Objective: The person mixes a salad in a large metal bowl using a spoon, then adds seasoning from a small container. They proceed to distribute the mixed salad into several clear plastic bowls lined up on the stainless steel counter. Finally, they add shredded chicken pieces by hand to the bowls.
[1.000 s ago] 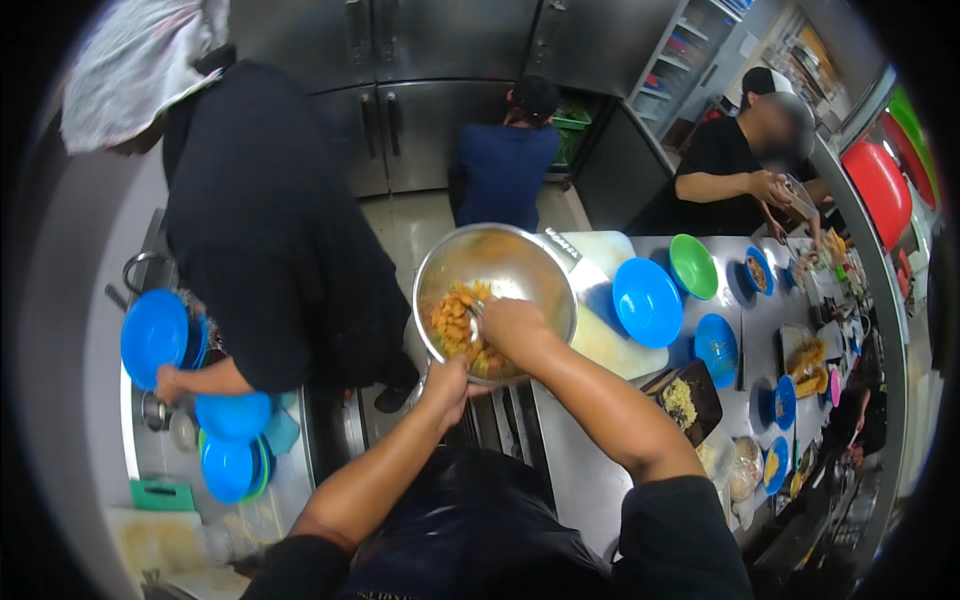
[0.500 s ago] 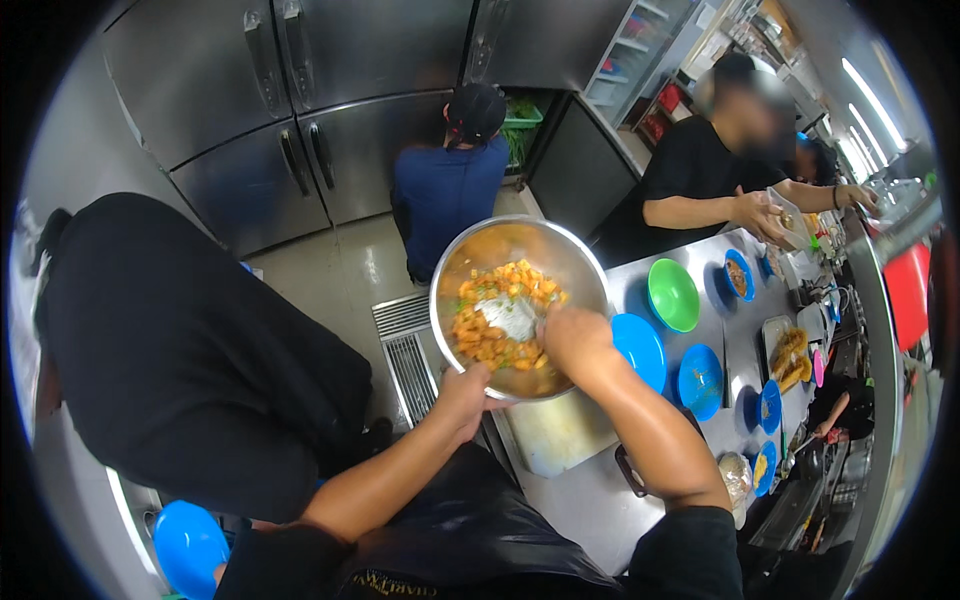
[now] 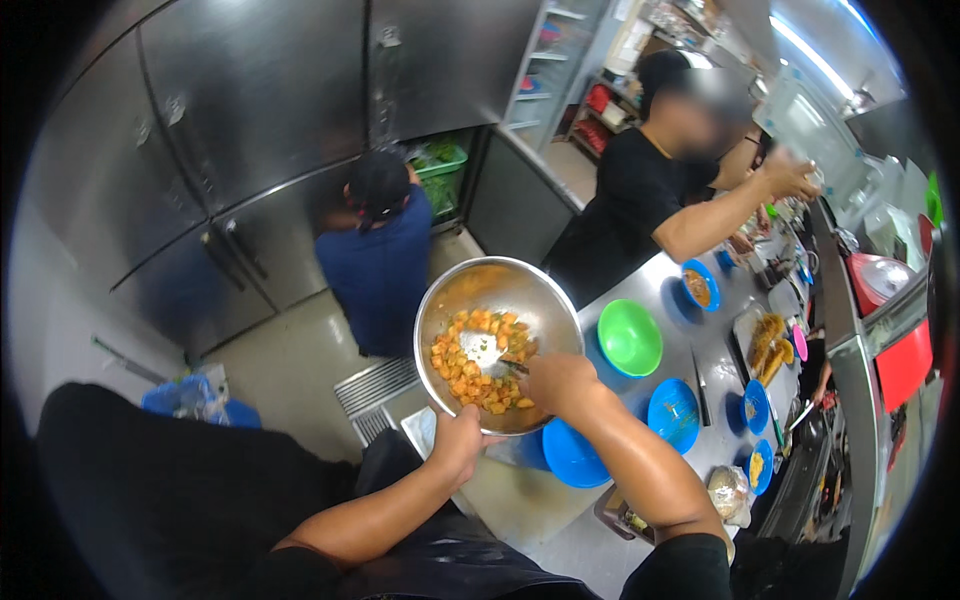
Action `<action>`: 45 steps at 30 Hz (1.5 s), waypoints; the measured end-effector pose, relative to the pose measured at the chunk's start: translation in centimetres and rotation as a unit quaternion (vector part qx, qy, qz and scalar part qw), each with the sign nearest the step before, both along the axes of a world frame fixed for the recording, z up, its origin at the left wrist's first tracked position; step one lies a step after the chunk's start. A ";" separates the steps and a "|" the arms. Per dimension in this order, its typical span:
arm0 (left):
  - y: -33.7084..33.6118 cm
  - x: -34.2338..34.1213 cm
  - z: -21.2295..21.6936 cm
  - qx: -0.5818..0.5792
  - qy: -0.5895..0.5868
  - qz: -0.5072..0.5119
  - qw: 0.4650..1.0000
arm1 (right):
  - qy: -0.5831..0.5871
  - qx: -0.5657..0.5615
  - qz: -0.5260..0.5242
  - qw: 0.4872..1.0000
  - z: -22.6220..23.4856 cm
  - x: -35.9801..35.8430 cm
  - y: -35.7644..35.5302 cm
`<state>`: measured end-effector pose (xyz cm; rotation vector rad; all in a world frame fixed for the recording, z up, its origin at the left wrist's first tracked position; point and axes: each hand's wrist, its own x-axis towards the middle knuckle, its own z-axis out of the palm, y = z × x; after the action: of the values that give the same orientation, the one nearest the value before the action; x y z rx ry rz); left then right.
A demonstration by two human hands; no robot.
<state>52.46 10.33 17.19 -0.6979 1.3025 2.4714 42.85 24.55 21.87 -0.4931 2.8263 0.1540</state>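
Holding one steel bowl (image 3: 545, 300) is the left hand (image 3: 460, 440), clamped on its near rim, thumb on top and fingers under. The right hand (image 3: 560, 385) is closed tight on one tool (image 3: 515, 367) that dips into the bowl; I cannot tell what kind of tool it is. The bowl is up in front of the body, by the edge of one table (image 3: 655, 290). In it are many small orange bits of food (image 3: 470, 385), too many to count, in a ring around one bare spot. Five blue bowls (image 3: 565, 460) are easy to see on the table, with one green bowl (image 3: 630, 338) and one knife (image 3: 703, 390). Three other people are near: one in blue (image 3: 375, 265) and two in black (image 3: 620, 200).
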 end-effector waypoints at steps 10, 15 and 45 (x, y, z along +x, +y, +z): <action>-2.5 -12.7 -2.1 0.051 -0.001 -0.127 0.991 | -0.058 -0.015 -0.167 0.984 -3.0 -8.5 0.2; -7.0 -20.3 -4.1 0.016 -0.023 -0.225 0.974 | -0.032 -0.054 -0.232 0.971 -4.5 -12.8 -3.6; -10.0 -31.4 -6.7 0.040 0.004 -0.486 0.873 | -0.082 0.055 -0.376 0.921 -7.1 -15.1 -7.2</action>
<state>21.09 0.34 10.53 0.0393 1.1300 1.6641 27.76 17.31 14.81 0.5846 2.6048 0.1062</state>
